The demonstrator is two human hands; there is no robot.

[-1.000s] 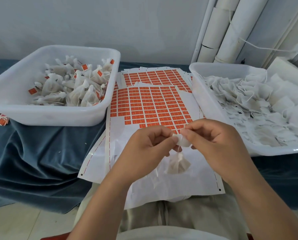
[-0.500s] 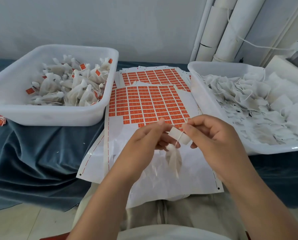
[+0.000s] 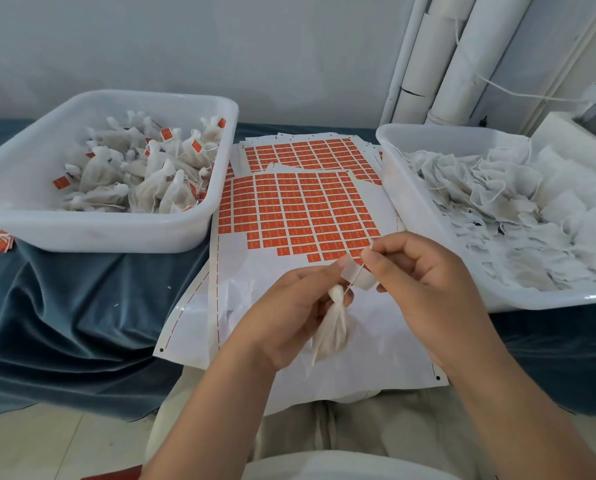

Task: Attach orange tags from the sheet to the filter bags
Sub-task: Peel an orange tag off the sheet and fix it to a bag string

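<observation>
Filter bag (image 3: pixel 331 329) first: it hangs from our left hand (image 3: pixel 289 317), low over the bare paper of the sheet (image 3: pixel 255 271) and just ahead of our lap. We pinch its gathered neck between thumb and fingers, so the pouch dangles clear. Its string (image 3: pixel 357 275) runs taut up to our right hand (image 3: pixel 424 285). There thumb and forefinger nip the string's end, and the other fingers curl loosely behind.

Between the hands sits a peeled tag (image 3: pixel 365 281), pale side towards us, with the string laid across it. We judge this is so the tag can fold shut over the string. Which fingers carry the tag we cannot tell; the left forefinger tip seems to touch its edge.

Unpeeled orange tags begin just beyond our knuckles, an easy reach for the next one. Flanking the sheet are the left tub (image 3: pixel 116 233) of tagged bags (image 3: pixel 144 181) and the right tub (image 3: pixel 411 216) of plain bags (image 3: pixel 497 202). The right tub's near wall stands close beside our right hand, so that side is tight. Open room lies over the bare paper beneath our hands and over the blue cloth (image 3: pixel 64 306) to the left.
</observation>
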